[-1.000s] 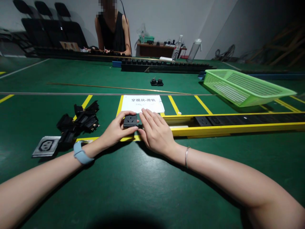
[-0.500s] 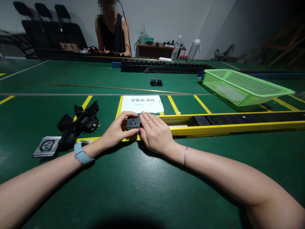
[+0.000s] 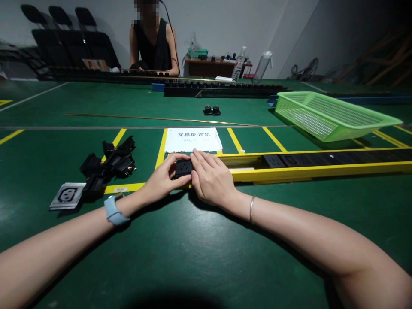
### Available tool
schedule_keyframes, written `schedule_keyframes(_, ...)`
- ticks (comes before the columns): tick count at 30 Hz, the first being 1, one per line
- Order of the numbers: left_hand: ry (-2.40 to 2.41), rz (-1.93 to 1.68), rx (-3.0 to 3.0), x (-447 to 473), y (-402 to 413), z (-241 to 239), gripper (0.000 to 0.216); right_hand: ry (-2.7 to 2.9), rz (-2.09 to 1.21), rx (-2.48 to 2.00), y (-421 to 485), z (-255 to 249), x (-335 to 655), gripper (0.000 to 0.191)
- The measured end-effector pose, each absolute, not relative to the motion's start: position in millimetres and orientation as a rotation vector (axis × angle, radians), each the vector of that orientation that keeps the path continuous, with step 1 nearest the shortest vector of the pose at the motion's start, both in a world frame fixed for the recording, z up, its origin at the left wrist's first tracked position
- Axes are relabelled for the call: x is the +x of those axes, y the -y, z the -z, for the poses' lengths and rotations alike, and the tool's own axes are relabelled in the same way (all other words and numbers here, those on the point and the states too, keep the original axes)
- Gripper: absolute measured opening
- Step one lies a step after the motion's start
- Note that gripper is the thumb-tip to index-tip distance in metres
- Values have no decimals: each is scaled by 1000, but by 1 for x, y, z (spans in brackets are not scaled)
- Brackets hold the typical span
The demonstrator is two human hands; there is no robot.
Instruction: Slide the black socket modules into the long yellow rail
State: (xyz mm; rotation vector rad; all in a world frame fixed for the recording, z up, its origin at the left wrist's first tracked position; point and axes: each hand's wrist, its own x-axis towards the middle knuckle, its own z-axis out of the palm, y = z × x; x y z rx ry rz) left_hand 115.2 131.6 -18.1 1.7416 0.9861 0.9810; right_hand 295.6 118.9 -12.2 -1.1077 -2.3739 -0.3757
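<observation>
Just below mid-frame, the left hand (image 3: 160, 181) pinches the black socket module (image 3: 183, 168) between thumb and fingers at the left end of the yellow rail (image 3: 305, 172). The right hand (image 3: 213, 181) lies flat and unclenched, fingertips resting on the module's right edge. I'd keep it square to the channel and press lightly; since a second ago it has edged right, towards the seated modules (image 3: 283, 161).

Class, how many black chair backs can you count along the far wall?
3, in a row at upper left: the left chair back, the middle chair back, the right chair back. Others may be hidden behind the person.
</observation>
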Motion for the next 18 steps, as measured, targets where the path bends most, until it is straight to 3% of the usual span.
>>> schedule_keyframes(9, -1011, -1012, 1734, 118, -133, 20, 46, 2376, 342, -1136, -118, 10, 295, 70)
schedule_keyframes(18, -977, -1010, 1685, 120, -132, 17, 47, 2384, 337, -1150, -118, 12, 294, 74)
